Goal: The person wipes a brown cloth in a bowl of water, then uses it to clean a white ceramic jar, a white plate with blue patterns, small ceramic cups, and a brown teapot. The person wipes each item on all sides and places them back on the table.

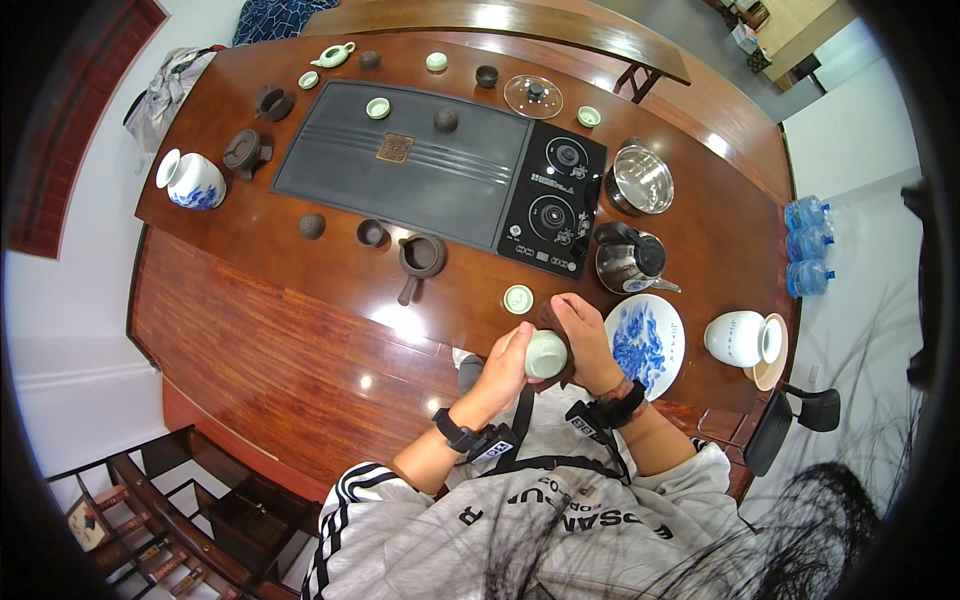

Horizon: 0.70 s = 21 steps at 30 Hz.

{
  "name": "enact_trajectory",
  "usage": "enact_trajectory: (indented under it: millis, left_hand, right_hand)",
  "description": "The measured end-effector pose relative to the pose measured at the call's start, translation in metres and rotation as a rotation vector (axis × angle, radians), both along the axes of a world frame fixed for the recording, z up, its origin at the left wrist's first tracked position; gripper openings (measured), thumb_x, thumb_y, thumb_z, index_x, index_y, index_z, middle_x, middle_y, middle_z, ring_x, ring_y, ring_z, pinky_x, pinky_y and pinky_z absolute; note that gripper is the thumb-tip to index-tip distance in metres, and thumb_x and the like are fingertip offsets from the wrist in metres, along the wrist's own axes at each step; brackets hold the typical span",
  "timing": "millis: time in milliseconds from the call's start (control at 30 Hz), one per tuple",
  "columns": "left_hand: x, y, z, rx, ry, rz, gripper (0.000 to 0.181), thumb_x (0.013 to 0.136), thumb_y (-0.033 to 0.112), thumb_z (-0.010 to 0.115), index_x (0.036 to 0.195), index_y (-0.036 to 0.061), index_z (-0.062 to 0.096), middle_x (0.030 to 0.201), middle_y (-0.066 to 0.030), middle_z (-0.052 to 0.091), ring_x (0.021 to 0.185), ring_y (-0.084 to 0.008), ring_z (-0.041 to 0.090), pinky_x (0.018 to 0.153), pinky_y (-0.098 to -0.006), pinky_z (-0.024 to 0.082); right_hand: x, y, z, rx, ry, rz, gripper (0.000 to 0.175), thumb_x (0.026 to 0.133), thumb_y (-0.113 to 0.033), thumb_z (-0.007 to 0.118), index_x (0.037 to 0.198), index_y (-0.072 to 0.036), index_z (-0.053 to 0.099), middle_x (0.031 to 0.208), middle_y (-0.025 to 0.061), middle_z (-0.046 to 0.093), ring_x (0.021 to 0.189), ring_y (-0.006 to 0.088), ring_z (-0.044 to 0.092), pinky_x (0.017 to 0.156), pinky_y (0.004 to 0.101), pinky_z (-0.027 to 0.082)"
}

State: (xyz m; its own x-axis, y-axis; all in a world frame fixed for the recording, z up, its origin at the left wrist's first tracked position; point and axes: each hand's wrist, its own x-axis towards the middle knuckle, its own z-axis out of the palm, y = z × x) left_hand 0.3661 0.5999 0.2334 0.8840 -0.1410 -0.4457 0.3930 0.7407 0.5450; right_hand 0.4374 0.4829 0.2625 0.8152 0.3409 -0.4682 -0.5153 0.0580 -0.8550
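My left hand point(499, 375) grips a pale green celadon cup point(545, 355) from its left side, close to my body at the table's near edge. My right hand point(589, 341) holds a dark brown cloth point(553, 321) against the cup's right side, and my fingers hide part of the cloth. Just beyond my hands, another small celadon cup point(518, 299) stands upright on the wooden table point(337, 277). A large blue-and-white plate point(646, 349) lies right of my right hand.
The black tea tray point(405, 180) adjoins a two-burner electric cooktop point(553, 202). A steel kettle point(631, 262) and steel pot point(641, 180) stand right. A dark side-handled teapot point(420, 256) sits left of my hands. White vases point(196, 182) point(733, 337) flank the table. A glass lid point(533, 97) lies behind.
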Motion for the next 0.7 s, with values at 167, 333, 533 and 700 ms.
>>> enact_trajectory:
  millis: [167, 333, 533, 700]
  left_hand:
    - [0.002, 0.001, 0.005, 0.051, -0.059, -0.040, 0.032, 0.100, 0.033, 0.035, 0.090, 0.0073, 0.051, 0.074, -0.0026, 0.056, 0.057, -0.0113, 0.051, 0.049, -0.0230, 0.042]
    - [0.009, 0.000, 0.012, 0.199, 0.038, 0.022, 0.037, 0.101, 0.034, 0.032, 0.111, 0.0043, 0.052, 0.090, -0.0036, 0.058, 0.076, -0.0095, 0.055, 0.056, -0.0223, 0.045]
    - [0.013, 0.001, 0.015, -0.088, 0.066, 0.075, 0.060, 0.098, 0.052, 0.013, 0.133, 0.0092, 0.037, 0.127, -0.0097, 0.047, 0.118, -0.0207, 0.048, 0.097, -0.0357, 0.043]
    - [0.007, -0.011, 0.007, 0.190, -0.075, -0.010, 0.062, 0.098, 0.050, 0.012, 0.135, 0.0040, 0.032, 0.129, -0.0119, 0.044, 0.121, -0.0207, 0.044, 0.100, -0.0326, 0.039]
  right_hand:
    - [-0.001, -0.002, 0.002, -0.012, 0.098, -0.074, 0.023, 0.095, -0.024, 0.051, 0.097, -0.002, 0.059, 0.088, 0.0036, 0.058, 0.078, 0.0104, 0.055, 0.069, 0.0247, 0.046]
    - [-0.015, 0.004, 0.007, -0.320, -0.650, 0.229, 0.016, 0.089, -0.010, 0.053, 0.103, -0.003, 0.057, 0.107, 0.0106, 0.052, 0.097, 0.0228, 0.052, 0.085, 0.0348, 0.043]
    - [-0.022, 0.006, 0.012, -0.639, -1.176, 0.344, 0.022, 0.082, -0.010, 0.059, 0.104, -0.006, 0.060, 0.121, 0.0152, 0.047, 0.110, 0.0348, 0.046, 0.094, 0.0431, 0.036]
    - [-0.012, 0.004, 0.003, -0.479, -0.989, 0.297, 0.020, 0.080, -0.006, 0.061, 0.099, -0.005, 0.060, 0.115, 0.0144, 0.049, 0.103, 0.0339, 0.050, 0.087, 0.0395, 0.041]
